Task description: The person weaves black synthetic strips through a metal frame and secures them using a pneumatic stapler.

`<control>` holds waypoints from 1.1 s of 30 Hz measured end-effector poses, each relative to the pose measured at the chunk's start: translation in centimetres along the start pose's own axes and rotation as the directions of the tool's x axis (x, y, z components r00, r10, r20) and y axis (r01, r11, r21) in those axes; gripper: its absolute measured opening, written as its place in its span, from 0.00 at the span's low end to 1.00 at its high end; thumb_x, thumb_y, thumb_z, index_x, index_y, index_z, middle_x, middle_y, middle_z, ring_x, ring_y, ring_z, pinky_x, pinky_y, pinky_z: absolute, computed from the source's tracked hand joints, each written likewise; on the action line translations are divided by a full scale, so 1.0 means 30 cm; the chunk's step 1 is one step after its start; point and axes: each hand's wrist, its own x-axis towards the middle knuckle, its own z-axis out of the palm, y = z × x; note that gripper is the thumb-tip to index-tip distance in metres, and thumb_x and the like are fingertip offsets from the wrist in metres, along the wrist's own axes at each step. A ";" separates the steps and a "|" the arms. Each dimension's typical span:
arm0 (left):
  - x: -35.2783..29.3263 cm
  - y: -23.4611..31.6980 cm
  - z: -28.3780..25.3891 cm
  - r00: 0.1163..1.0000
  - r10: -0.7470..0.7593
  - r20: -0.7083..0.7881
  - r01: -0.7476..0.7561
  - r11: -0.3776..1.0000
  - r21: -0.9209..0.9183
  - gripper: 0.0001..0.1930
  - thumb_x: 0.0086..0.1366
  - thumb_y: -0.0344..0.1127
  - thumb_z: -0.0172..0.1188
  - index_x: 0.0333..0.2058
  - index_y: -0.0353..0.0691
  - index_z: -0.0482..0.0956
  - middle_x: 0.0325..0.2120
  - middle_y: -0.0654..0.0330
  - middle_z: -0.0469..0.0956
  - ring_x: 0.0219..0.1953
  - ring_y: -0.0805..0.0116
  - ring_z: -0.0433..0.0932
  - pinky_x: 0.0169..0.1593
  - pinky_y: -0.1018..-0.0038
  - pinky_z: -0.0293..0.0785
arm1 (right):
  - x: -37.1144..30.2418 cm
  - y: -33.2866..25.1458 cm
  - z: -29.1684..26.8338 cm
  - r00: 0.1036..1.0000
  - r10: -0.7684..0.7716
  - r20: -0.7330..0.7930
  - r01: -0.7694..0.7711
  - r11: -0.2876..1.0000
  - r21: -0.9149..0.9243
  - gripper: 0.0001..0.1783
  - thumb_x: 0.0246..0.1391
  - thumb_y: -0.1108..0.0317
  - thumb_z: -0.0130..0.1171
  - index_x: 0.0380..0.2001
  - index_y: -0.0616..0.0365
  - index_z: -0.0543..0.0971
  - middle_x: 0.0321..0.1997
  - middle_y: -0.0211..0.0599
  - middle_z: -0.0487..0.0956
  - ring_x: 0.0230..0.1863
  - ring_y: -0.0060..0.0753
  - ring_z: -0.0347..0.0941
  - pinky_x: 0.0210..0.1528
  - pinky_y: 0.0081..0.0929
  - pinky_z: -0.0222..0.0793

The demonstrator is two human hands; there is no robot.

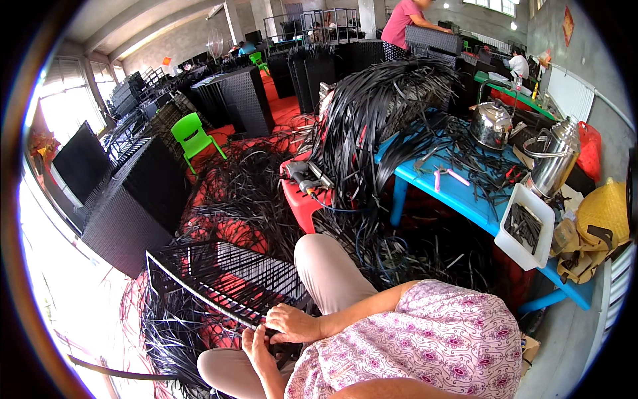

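Observation:
A black frame strung with flat plastic strips (229, 282) lies tilted across my lap, reaching up and to the left. At its near corner, my left hand (260, 351) is closed, thumb and fingers pinched by the frame's edge. My right hand (294, 324) is closed beside it, bent fingers almost meeting the left fingertips. Whatever is pinched between the fingers is too small and too covered to make out. Loose black strips (169, 332) pile up beneath and to the left of the frame.
A red stool (306, 211) bears a power tool (304, 176). The blue table (452, 193) holds cut strips, a kettle (492, 123), a flask (555, 156) and a white tray (539, 223). Woven black furniture (136, 206) and a green chair (194, 136) stand left. Farther back, a person (405, 26) stands.

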 end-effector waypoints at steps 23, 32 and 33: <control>-0.023 -0.014 0.020 0.995 0.063 -0.083 -0.064 0.998 -0.009 0.06 0.66 0.35 0.64 0.34 0.43 0.77 0.24 0.72 0.68 0.26 0.82 0.64 0.30 0.82 0.60 | 0.002 0.017 0.036 0.994 -0.077 -0.076 0.071 0.994 -0.082 0.30 0.53 0.47 0.66 0.43 0.67 0.79 0.46 0.45 0.79 0.52 0.45 0.72 0.57 0.43 0.66; 0.003 -0.048 -0.006 0.997 0.074 -0.025 -0.075 0.996 -0.044 0.06 0.66 0.29 0.64 0.37 0.42 0.74 0.27 0.72 0.72 0.26 0.84 0.64 0.30 0.84 0.62 | -0.001 0.011 0.015 0.999 -0.028 0.016 0.029 0.998 -0.054 0.31 0.54 0.47 0.67 0.43 0.70 0.80 0.47 0.49 0.80 0.54 0.48 0.73 0.60 0.43 0.67; 0.006 -0.050 -0.006 0.997 0.074 -0.022 -0.075 0.996 -0.053 0.06 0.66 0.29 0.64 0.37 0.42 0.74 0.27 0.72 0.72 0.26 0.85 0.64 0.30 0.84 0.62 | -0.002 0.012 0.016 0.999 -0.032 0.012 0.033 0.998 -0.060 0.31 0.54 0.48 0.67 0.43 0.70 0.80 0.47 0.49 0.80 0.54 0.48 0.73 0.60 0.43 0.67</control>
